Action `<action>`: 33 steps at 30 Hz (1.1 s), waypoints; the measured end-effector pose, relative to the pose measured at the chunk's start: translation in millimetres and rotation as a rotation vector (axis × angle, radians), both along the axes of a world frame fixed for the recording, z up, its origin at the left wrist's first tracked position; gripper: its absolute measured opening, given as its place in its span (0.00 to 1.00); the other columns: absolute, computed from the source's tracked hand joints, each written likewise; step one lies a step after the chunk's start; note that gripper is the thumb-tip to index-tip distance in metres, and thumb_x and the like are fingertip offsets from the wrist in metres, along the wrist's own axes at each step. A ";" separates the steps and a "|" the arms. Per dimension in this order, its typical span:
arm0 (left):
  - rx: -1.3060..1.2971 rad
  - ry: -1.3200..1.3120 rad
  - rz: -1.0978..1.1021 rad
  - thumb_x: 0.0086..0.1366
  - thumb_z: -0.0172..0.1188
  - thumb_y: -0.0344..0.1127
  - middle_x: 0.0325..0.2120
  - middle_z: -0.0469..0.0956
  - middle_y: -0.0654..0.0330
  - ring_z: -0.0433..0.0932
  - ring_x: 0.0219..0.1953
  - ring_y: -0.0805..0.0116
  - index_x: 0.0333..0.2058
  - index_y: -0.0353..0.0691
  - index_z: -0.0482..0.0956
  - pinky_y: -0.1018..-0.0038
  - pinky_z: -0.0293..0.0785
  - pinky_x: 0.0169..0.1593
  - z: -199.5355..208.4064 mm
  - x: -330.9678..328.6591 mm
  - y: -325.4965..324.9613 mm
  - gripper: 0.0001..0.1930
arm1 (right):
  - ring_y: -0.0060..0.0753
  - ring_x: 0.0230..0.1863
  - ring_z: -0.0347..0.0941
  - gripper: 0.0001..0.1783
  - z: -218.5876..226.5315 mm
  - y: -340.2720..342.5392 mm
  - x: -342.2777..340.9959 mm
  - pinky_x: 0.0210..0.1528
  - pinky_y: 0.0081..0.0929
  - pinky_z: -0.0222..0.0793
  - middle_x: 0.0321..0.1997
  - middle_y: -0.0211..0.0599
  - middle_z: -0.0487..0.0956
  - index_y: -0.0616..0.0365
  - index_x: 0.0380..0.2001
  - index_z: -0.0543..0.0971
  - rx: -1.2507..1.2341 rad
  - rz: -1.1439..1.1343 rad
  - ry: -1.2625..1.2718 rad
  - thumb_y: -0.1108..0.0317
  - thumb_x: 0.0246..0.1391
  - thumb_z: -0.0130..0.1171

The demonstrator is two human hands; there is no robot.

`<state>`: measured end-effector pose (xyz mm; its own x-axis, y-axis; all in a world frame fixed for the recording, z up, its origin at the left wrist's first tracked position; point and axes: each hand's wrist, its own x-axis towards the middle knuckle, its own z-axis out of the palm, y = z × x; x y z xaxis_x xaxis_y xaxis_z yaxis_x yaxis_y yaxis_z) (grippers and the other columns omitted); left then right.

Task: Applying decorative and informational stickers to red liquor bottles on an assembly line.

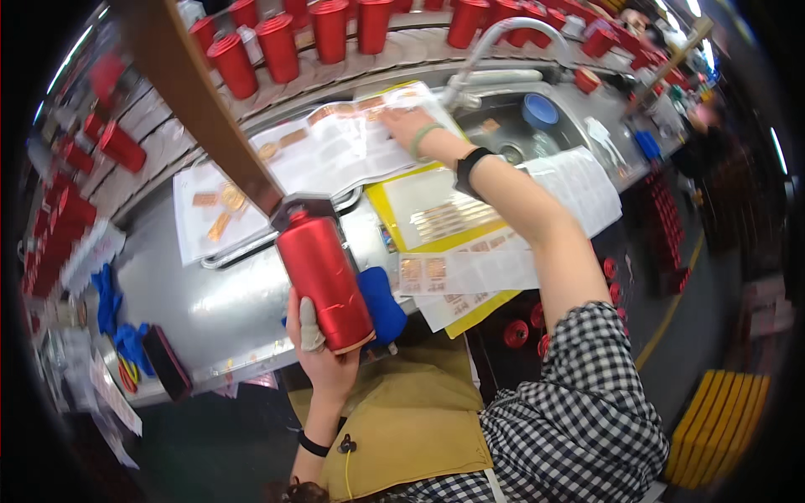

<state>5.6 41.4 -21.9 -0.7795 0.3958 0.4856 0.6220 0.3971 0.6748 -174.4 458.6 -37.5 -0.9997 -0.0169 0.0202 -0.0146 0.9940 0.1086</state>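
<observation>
My left hand (325, 356) is closed round the lower part of a shiny red bottle (325, 281), which is tilted, its narrower end pointing away from me. A pale cover sits on one of its digits. Behind the bottle, a blue cloth (383, 306) shows. My right hand (411, 130) reaches to the far side of the metal counter, fingers stretched out onto a sheet with gold decals (352, 113); its fingertips are too washed out to show any small thing held. Beneath that forearm lie a yellow-edged folder (387, 214) and more decal sheets (470, 268).
A brown post (205, 101) slants across the left, ending by the bottle. Several red tumblers (277, 50) line a conveyor at the back. A sink (503, 134) with a curved faucet (503, 29) and blue bowl (539, 111) is right. Blue gloves (107, 298) lie left.
</observation>
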 end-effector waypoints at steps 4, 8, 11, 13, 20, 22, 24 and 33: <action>0.030 0.001 0.051 0.48 0.84 0.38 0.73 0.56 0.40 0.62 0.71 0.37 0.75 0.46 0.55 0.52 0.63 0.71 -7.2 3.5 -8.0 0.59 | 0.53 0.62 0.76 0.23 7.4 -59.5 1.6 0.58 0.46 0.76 0.61 0.51 0.78 0.53 0.61 0.75 0.193 -0.144 -0.212 0.68 0.63 0.54; 0.020 0.019 0.002 0.49 0.83 0.36 0.74 0.56 0.40 0.62 0.72 0.37 0.76 0.46 0.54 0.51 0.62 0.71 -5.5 -2.7 -1.5 0.59 | 0.52 0.59 0.79 0.21 53.6 -49.2 70.3 0.58 0.46 0.76 0.61 0.47 0.79 0.52 0.58 0.78 -0.164 -0.250 -0.158 0.68 0.63 0.54; 0.027 0.041 0.010 0.49 0.82 0.33 0.74 0.55 0.41 0.60 0.72 0.37 0.76 0.48 0.53 0.51 0.59 0.72 -5.8 -3.8 0.3 0.59 | 0.49 0.50 0.83 0.13 81.9 8.3 144.7 0.52 0.43 0.78 0.49 0.41 0.85 0.55 0.48 0.84 -0.237 -0.280 0.099 0.71 0.62 0.56; 0.028 0.037 0.009 0.49 0.81 0.32 0.74 0.56 0.41 0.60 0.73 0.37 0.76 0.48 0.53 0.51 0.58 0.73 -4.9 -1.3 -0.2 0.59 | 0.48 0.42 0.84 0.09 96.0 44.7 191.4 0.46 0.41 0.78 0.39 0.40 0.87 0.58 0.41 0.86 -0.283 -0.408 0.033 0.70 0.59 0.60; 0.053 0.039 -0.018 0.51 0.80 0.30 0.74 0.55 0.43 0.58 0.74 0.39 0.76 0.46 0.53 0.50 0.56 0.74 -5.2 -0.3 1.4 0.57 | 0.50 0.41 0.84 0.09 70.3 80.8 370.9 0.46 0.41 0.79 0.37 0.45 0.87 0.57 0.36 0.86 -0.384 -0.567 -0.067 0.64 0.56 0.66; 0.054 0.035 -0.007 0.52 0.79 0.30 0.74 0.55 0.43 0.57 0.75 0.39 0.76 0.45 0.53 0.50 0.55 0.74 -7.4 0.1 -1.0 0.57 | 0.49 0.40 0.84 0.09 55.4 70.5 391.7 0.46 0.41 0.79 0.36 0.44 0.87 0.57 0.36 0.86 -0.310 -0.587 -0.038 0.64 0.56 0.67; 0.046 0.048 -0.011 0.53 0.79 0.30 0.74 0.55 0.43 0.57 0.75 0.40 0.76 0.44 0.53 0.50 0.55 0.75 -8.2 -0.8 -1.3 0.56 | 0.48 0.40 0.83 0.07 46.2 63.1 406.0 0.46 0.42 0.79 0.37 0.41 0.85 0.55 0.34 0.85 -0.280 -0.490 0.083 0.65 0.55 0.67; 0.017 0.074 -0.005 0.53 0.79 0.32 0.74 0.55 0.43 0.56 0.75 0.40 0.76 0.42 0.53 0.50 0.54 0.75 -7.2 -1.6 -0.4 0.55 | 0.44 0.37 0.82 0.03 33.9 62.6 407.4 0.41 0.39 0.79 0.34 0.35 0.81 0.54 0.30 0.83 -0.169 -0.415 0.161 0.68 0.52 0.66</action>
